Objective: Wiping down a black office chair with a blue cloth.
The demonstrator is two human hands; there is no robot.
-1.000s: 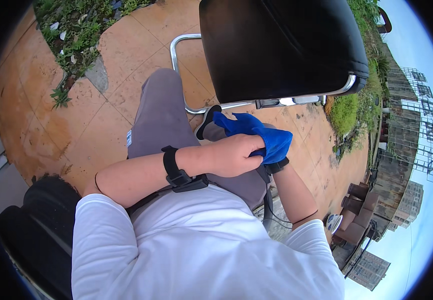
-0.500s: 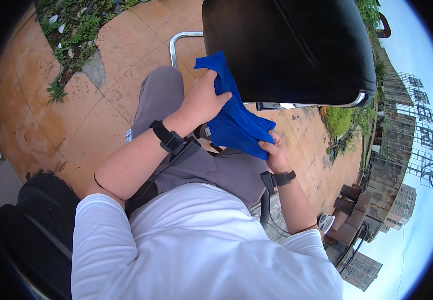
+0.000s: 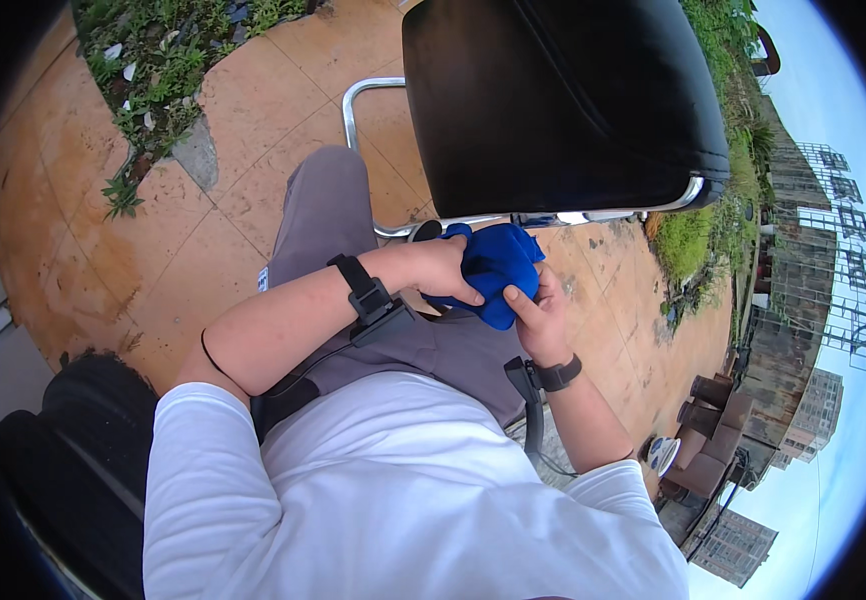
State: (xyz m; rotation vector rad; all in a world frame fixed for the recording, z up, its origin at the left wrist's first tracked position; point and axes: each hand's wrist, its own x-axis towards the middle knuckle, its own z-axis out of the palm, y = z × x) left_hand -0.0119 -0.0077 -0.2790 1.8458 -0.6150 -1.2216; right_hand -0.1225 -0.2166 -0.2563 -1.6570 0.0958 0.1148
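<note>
Half a second before, the soft blue cloth (image 3: 493, 272) had hung spread between the hands, with the left hand (image 3: 441, 270) lifted toward the chair; by this moment both hands had come together over the lap and the cloth had been gathered into a bunched ball.

Nearest the camera lay the person's white long-sleeved shirt (image 3: 393, 500), sleeves pushed up on both forearms. A black strap-on wrist device (image 3: 371, 300) sat on the left wrist, and a black wristband (image 3: 557, 375) circled the right. The left hand pressed on the cloth from the left, fingers curled together over its top and side. The right hand (image 3: 543, 312) cupped the cloth from below and to the right, thumb and fingers clamped on the fabric. The bundle rested between both palms, above the grey trousers (image 3: 338, 215) of the raised left leg.

Just beyond the hands stood a black padded chair seat (image 3: 553, 100) on a chromed tubular metal frame (image 3: 353, 110), the cloth close under its front edge. Farther off spread tan paving slabs (image 3: 253, 90), with a weedy green planting bed (image 3: 153, 60) at the upper left and tall buildings (image 3: 813, 260) at the right rim.
</note>
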